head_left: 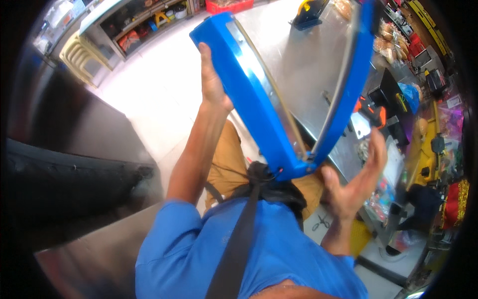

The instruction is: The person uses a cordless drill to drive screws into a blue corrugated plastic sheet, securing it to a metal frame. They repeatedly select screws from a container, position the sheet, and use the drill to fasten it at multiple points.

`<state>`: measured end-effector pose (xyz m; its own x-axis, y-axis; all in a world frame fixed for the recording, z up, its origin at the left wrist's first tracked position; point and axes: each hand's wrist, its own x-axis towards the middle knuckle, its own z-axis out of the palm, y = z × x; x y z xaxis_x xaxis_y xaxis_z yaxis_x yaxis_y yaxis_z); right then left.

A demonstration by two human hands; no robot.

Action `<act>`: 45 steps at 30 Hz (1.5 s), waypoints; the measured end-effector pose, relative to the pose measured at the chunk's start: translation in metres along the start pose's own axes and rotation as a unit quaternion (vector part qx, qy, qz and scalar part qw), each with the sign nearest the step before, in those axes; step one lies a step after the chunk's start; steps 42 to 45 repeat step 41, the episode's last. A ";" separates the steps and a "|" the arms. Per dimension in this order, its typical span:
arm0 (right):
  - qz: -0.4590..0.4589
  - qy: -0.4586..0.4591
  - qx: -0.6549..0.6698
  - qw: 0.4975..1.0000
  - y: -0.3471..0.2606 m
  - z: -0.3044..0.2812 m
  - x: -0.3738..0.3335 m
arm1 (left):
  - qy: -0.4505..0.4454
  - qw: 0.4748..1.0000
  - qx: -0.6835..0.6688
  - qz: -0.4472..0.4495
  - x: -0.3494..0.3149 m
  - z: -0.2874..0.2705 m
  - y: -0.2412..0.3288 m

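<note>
A blue hinged bag sealer (249, 94) with metal strips along its inner edges stands spread in a V before me, its hinge low near my waist. My left hand (215, 82) grips the outer side of its left arm, thumb along the edge and the other fingers hidden behind. To the right of the hinge, my right hand (354, 182) is open with fingers spread, slightly blurred, holding nothing. The sealer's right arm (343, 89) rises toward the top of the view, apart from that hand.
A metal table (298, 57) lies beyond the sealer, with a black and yellow object (307, 15) on it. Bagged bread (392, 45) and tools crowd the right. Scissors (321, 223) lie lower right; cream stools (82, 56) stand far left.
</note>
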<state>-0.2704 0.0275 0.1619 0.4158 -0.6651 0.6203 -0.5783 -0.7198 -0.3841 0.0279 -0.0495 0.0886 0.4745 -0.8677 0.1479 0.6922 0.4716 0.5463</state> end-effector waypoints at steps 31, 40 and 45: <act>0.009 -0.031 -0.105 0.994 0.095 0.080 0.140 | -0.178 0.799 0.565 -0.106 -0.002 -0.019 -0.053; 0.062 -0.145 -0.159 0.975 0.095 0.064 0.155 | -0.176 0.775 0.595 0.117 0.001 -0.035 -0.054; 0.067 -0.145 -0.164 0.973 0.096 0.060 0.151 | -0.181 0.778 0.591 0.113 -0.001 -0.034 -0.058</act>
